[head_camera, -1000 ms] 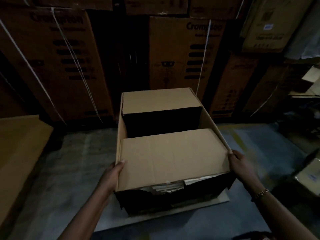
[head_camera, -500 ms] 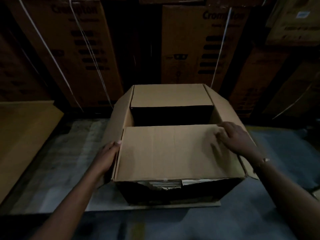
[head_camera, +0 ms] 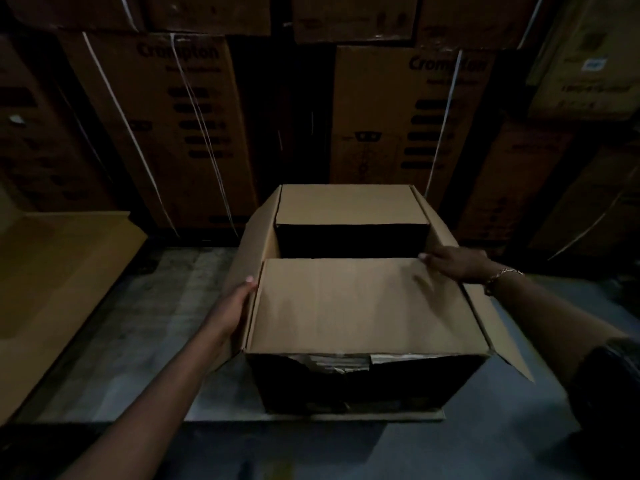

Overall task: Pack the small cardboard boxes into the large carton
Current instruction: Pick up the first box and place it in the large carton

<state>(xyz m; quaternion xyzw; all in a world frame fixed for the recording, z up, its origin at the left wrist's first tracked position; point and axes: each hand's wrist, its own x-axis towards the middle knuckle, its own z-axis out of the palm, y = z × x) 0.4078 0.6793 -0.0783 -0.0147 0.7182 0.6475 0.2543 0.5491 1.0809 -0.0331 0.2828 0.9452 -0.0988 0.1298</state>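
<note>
the large carton (head_camera: 363,382) sits in front of you on a flat cardboard sheet (head_camera: 346,416) on the grey floor (head_camera: 138,341), its flaps open; take it as the landmark for everything here; the near flap (head_camera: 356,303) is folded flat over the carton's front half, and the far flap (head_camera: 348,204) lies flat over its back half; between the two flaps a dark gap shows, too dim to make out what lies inside; the carton's left side flap (head_camera: 258,237) stands up and leans outward, and its right side flap (head_camera: 495,323) splays out to the right; your left hand (head_camera: 235,306) rests flat against the left edge of the near flap, fingers straight, thumb tip at the flap's corner; your right hand (head_camera: 453,263) lies with fingers spread on the far right corner of the near flap, pressing on it and not clasped round anything; a bracelet (head_camera: 502,275) circles that wrist; left of the carton a pale cardboard panel (head_camera: 59,278) lies flat; behind the carton rises a wall of stacked brown boxes (head_camera: 166,133) bound with white straps, printed "crompton"; at the carton's front top edge you see torn tape and ragged paper layers.
</note>
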